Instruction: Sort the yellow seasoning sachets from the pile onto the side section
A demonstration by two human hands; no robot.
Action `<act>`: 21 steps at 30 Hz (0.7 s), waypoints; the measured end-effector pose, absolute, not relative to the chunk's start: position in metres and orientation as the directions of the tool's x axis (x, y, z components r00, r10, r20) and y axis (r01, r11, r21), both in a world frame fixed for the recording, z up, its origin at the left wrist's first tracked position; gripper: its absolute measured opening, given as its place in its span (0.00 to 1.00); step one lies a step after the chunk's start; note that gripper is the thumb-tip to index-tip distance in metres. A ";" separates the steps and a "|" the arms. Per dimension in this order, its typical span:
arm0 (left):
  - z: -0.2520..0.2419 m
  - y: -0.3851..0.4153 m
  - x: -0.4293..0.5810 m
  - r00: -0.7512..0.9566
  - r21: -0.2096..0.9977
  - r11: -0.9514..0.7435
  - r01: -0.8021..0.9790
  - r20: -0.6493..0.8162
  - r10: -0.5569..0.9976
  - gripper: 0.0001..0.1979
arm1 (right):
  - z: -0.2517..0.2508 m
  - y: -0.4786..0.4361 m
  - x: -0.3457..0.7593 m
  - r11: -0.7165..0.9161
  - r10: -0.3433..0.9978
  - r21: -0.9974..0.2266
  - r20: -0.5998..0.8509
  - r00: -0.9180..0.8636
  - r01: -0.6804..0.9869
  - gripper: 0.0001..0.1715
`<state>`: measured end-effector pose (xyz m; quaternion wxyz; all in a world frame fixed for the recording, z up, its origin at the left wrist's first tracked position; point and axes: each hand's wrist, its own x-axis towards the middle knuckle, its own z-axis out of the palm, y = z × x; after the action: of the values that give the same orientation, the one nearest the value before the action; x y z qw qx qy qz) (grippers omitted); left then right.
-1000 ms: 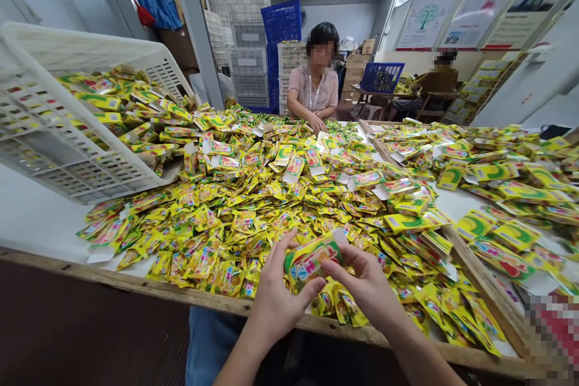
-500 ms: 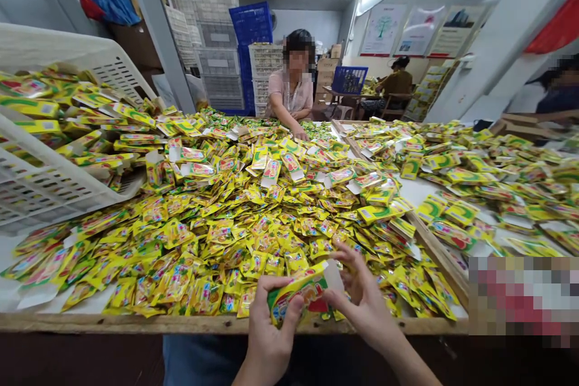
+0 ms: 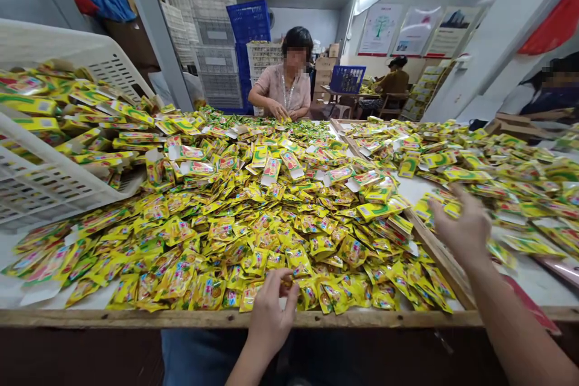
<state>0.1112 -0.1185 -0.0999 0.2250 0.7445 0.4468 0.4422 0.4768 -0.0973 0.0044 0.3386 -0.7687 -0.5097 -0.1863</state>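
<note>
**Open air over the packets, with a crate to the left**

Our right hand (image 3: pixel 461 223) had free air above the wooden divider (image 3: pixel 441 259). Our left hand (image 3: pixel 269 319) sat just above the table's front edge (image 3: pixel 226 318), against the heaped packets (image 3: pixel 217 241). The tilted white crate (image 3: pixel 58 193) blocked the far left, and the person opposite (image 3: pixel 284 87) reached over the far side.

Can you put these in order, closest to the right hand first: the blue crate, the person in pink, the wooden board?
1. Wooden board, just left of the right hand.
2. Person in pink, across the table.
3. Blue crate, stacked behind that person.
</note>
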 end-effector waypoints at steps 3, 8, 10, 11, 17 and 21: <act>-0.100 -0.120 0.114 0.295 0.623 -0.566 0.540 0.490 0.821 0.07 | -0.028 -0.059 0.437 -0.081 0.912 -0.246 0.374 0.171 0.966 0.21; -0.103 -0.120 0.115 0.337 0.476 -0.613 0.631 0.544 0.769 0.07 | -0.047 -0.004 0.401 0.023 0.993 -0.185 0.122 0.000 0.982 0.13; -0.106 -0.121 0.118 0.330 0.453 -0.607 0.653 0.551 0.766 0.07 | -0.044 0.007 0.403 0.049 0.998 -0.165 0.039 -0.043 0.985 0.11; -0.107 -0.122 0.120 0.328 0.448 -0.604 0.659 0.552 0.767 0.07 | -0.041 0.010 0.404 0.063 0.998 -0.160 0.004 -0.063 0.985 0.10; -0.098 -0.123 0.111 0.260 0.595 -0.603 0.531 0.563 0.785 0.04 | -0.038 0.005 0.414 0.109 0.990 -0.149 -0.074 -0.121 0.983 0.15; -0.060 -0.078 0.069 0.175 0.474 -0.332 0.815 0.345 0.922 0.08 | -0.044 -0.007 0.419 0.092 0.996 -0.140 -0.006 -0.094 0.986 0.13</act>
<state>0.0687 -0.0782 -0.0599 0.0908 0.7612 0.5706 0.2946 0.4187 -0.0068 -0.0440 0.0449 -0.6715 -0.7376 0.0541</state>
